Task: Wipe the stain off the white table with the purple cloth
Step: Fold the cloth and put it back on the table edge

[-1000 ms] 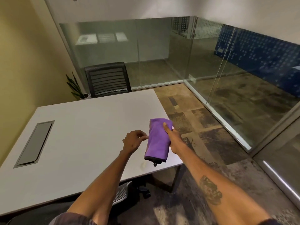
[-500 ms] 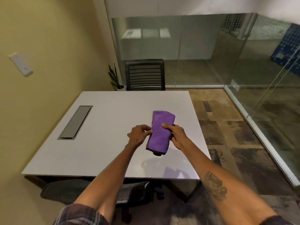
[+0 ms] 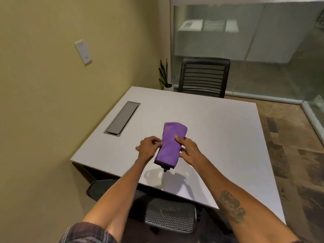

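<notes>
A folded purple cloth (image 3: 171, 145) is held lengthwise above the near part of a white desk (image 3: 219, 130), its far end rounded over and a dark-edged hem with a small dark loop hanging at the near end. The left hand (image 3: 149, 148) pinches the cloth's left edge between thumb and fingertips, the remaining fingers curled in. The right hand (image 3: 189, 149) grips the opposite side, thumb laid across the top of the fabric and fingers wrapped beneath. Both forearms reach in from the bottom of the view; the right one carries a dark tattoo (image 3: 232, 206), and a plaid sleeve (image 3: 84, 233) shows at the lower left.

Under the cloth the glossy desk surface mirrors the hands and fabric in a faint purple reflection (image 3: 171, 183). Whether a stain lies on the desk there cannot be told. A grey rectangular cable hatch (image 3: 122, 118) is set flush in the desk's left part, well apart from the cloth.

A mesh office chair (image 3: 164, 214) is tucked at the near edge, and a second black chair (image 3: 204, 77) with a slatted back stands at the far side. A small potted plant (image 3: 165, 78) sits in the corner beside it, against a yellow wall bearing a white wall plate (image 3: 83, 51). Glass partitions (image 3: 245, 32) close the room beyond, above a patterned floor (image 3: 294, 146).
</notes>
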Demonstrator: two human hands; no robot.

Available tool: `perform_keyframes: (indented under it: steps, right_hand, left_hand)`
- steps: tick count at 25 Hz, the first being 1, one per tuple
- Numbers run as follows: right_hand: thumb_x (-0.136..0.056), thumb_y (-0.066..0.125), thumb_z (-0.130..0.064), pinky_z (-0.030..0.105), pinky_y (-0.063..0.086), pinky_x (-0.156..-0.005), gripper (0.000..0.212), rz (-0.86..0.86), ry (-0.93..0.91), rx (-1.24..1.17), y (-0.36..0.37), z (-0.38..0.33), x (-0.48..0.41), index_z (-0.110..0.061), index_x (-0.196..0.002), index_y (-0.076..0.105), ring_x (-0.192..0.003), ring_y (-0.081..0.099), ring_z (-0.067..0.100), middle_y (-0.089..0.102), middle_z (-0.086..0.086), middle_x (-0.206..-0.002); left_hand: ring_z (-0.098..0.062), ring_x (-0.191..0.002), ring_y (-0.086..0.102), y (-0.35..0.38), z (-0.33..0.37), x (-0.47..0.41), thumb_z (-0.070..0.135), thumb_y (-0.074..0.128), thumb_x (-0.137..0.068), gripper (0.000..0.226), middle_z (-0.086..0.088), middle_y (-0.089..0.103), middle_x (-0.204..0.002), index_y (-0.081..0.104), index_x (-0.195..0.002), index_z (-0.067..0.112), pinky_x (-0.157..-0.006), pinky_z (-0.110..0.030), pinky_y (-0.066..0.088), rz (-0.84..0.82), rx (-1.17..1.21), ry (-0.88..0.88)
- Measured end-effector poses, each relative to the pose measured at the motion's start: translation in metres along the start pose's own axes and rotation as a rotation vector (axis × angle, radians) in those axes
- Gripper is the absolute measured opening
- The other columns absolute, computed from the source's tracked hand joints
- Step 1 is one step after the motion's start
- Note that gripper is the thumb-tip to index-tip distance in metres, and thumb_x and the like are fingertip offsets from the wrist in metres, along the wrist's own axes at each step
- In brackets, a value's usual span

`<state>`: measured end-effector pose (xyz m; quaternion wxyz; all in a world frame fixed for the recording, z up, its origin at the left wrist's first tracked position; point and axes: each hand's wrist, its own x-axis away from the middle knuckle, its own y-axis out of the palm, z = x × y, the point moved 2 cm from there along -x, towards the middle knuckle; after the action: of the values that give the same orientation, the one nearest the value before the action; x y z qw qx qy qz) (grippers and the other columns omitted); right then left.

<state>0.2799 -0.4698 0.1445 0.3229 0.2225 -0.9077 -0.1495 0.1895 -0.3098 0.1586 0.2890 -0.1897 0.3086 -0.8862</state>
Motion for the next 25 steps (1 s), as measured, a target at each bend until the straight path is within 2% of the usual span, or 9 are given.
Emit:
perform_keyframes:
  steps: [3,6,11,14,16,20,25]
  right_hand:
    - [-0.078,0.081,-0.01,0.049,0.059,-0.086,0.057,-0.052,0.046,-0.016,0.054,0.019,-0.031,-0.003,-0.13,0.058,-0.107,0.066,0.033,0.065,0.016,-0.127]
    - [-0.08,0.078,-0.007,0.044,0.062,-0.078,0.051,-0.027,0.103,-0.071,0.112,0.048,-0.068,-0.003,-0.127,0.058,-0.104,0.067,0.032,0.065,0.016,-0.124]
    - [-0.084,0.071,-0.004,0.045,0.059,-0.083,0.043,-0.001,0.207,-0.133,0.204,0.106,-0.121,-0.003,-0.125,0.057,-0.105,0.065,0.032,0.064,0.015,-0.118]
    - [-0.086,0.063,-0.002,0.038,0.059,-0.068,0.036,0.016,0.253,-0.144,0.244,0.136,-0.148,0.001,-0.121,0.057,-0.092,0.067,0.03,0.065,0.014,-0.106]
    - [-0.086,0.061,-0.002,0.035,0.058,-0.064,0.034,0.02,0.283,-0.142,0.266,0.155,-0.166,0.001,-0.119,0.056,-0.087,0.067,0.029,0.064,0.013,-0.099]
    - [-0.086,0.059,-0.001,0.04,0.057,-0.079,0.033,0.033,0.298,-0.132,0.286,0.187,-0.199,0.001,-0.118,0.058,-0.09,0.064,0.03,0.064,0.013,-0.097]
    - [-0.087,0.06,0.0,0.039,0.057,-0.073,0.023,0.051,0.295,-0.058,0.287,0.22,-0.231,-0.003,-0.109,0.061,-0.088,0.065,0.029,0.064,0.014,-0.101]
  left_hand:
    - [-0.015,-0.089,0.062,-0.036,-0.041,-0.032,0.036,0.069,-0.085,0.007,0.014,0.07,-0.079,0.072,-0.087,0.03,-0.081,-0.037,0.029,0.01,0.001,-0.044]
    - [-0.013,-0.085,0.059,-0.078,-0.087,-0.065,0.035,0.067,-0.085,0.005,0.016,0.067,-0.074,0.071,-0.084,0.032,-0.079,-0.037,0.027,0.032,-0.035,-0.075]
    - [-0.014,-0.084,0.058,-0.139,-0.165,-0.115,0.024,0.062,-0.087,0.012,0.014,0.067,-0.077,0.072,-0.085,0.032,-0.077,-0.035,0.024,0.096,-0.135,-0.139]
    - [-0.017,-0.086,0.058,-0.161,-0.204,-0.138,0.019,0.055,-0.089,0.02,0.013,0.065,-0.079,0.071,-0.086,0.03,-0.076,-0.035,0.021,0.142,-0.184,-0.173]
    - [-0.019,-0.087,0.058,-0.171,-0.228,-0.15,0.017,0.052,-0.09,0.023,0.011,0.066,-0.081,0.071,-0.086,0.029,-0.077,-0.036,0.022,0.176,-0.203,-0.193]
    - [-0.023,-0.088,0.06,-0.174,-0.264,-0.172,0.015,0.049,-0.091,0.025,0.002,0.073,-0.088,0.072,-0.09,0.022,-0.083,-0.04,0.027,0.22,-0.252,-0.211]
    - [-0.024,-0.088,0.062,-0.161,-0.301,-0.187,0.014,0.05,-0.094,0.025,-0.002,0.075,-0.091,0.075,-0.094,0.019,-0.086,-0.039,0.025,0.254,-0.342,-0.242]
